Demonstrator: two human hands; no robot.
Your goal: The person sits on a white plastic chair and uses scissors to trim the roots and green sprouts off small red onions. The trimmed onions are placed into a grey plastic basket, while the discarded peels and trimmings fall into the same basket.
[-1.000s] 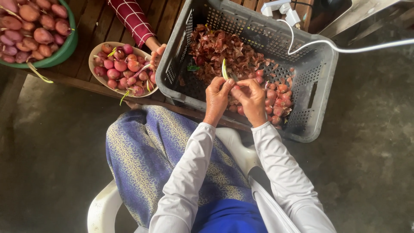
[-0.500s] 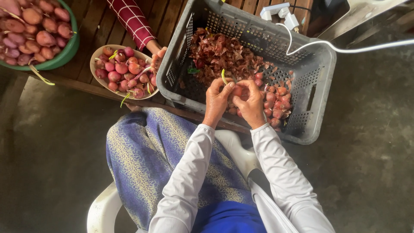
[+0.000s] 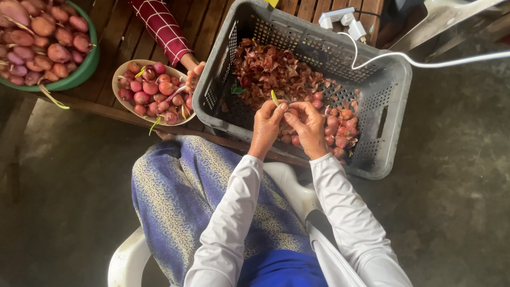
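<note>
Both my hands are together over a grey plastic crate (image 3: 393,90). My left hand (image 3: 266,125) and my right hand (image 3: 308,127) pinch one small shallot (image 3: 289,113) between the fingertips; a green sprout (image 3: 274,97) sticks up from it. Inside the crate lie a heap of dry reddish peelings (image 3: 273,69) at the far side and several peeled shallots (image 3: 340,130) at the near right corner. My white sleeves reach up from the bottom of the view.
A beige bowl of shallots (image 3: 151,93) stands left of the crate, with another person's hand (image 3: 192,74) in a red checked sleeve at its rim. A green bowl of shallots (image 3: 45,42) sits far left. A white power strip (image 3: 342,18) lies behind the crate.
My hands have stayed over the crate, working the same shallot; its green sprout has shifted slightly lower between my fingers. The other person's hand stays at the bowl.
</note>
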